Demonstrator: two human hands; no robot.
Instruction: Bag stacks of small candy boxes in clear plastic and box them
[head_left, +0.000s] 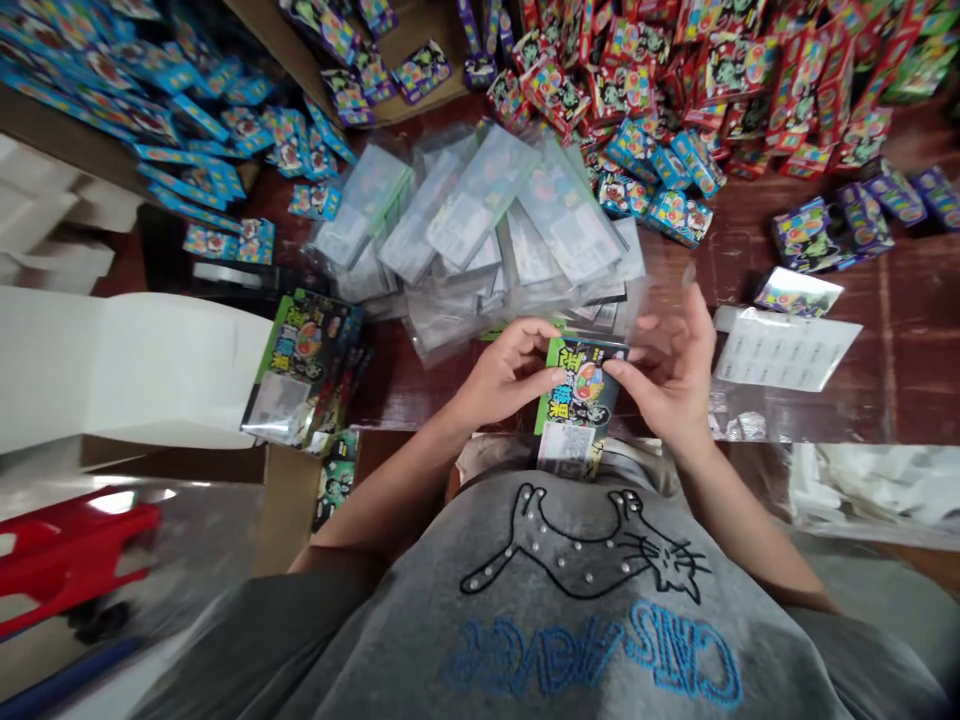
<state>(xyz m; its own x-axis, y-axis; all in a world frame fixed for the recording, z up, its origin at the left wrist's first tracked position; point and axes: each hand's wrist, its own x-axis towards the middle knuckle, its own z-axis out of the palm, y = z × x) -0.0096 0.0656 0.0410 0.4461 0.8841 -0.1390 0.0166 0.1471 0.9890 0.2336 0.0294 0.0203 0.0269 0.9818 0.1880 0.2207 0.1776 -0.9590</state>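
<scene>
A flat black and green candy packet (576, 395) with bright print and a pale code patch is held upright in front of my body, at the table's near edge. My left hand (517, 370) pinches its upper left side, thumb on the front. At the upper right edge, my right hand (671, 370) has its thumb on the packet, with the index finger raised away; its other fingertips are partly hidden or blurred. Just beyond both hands lies a heap of clear plastic sleeves (480, 205) with printed cards inside.
Small red boxes (630, 80) pile up at the back right, and blue boxes (225, 150) at the back left. Purple boxes (806, 235) and a sticker sheet (787, 348) lie to the right. Stacked black and green packets (304, 365) stand to the left.
</scene>
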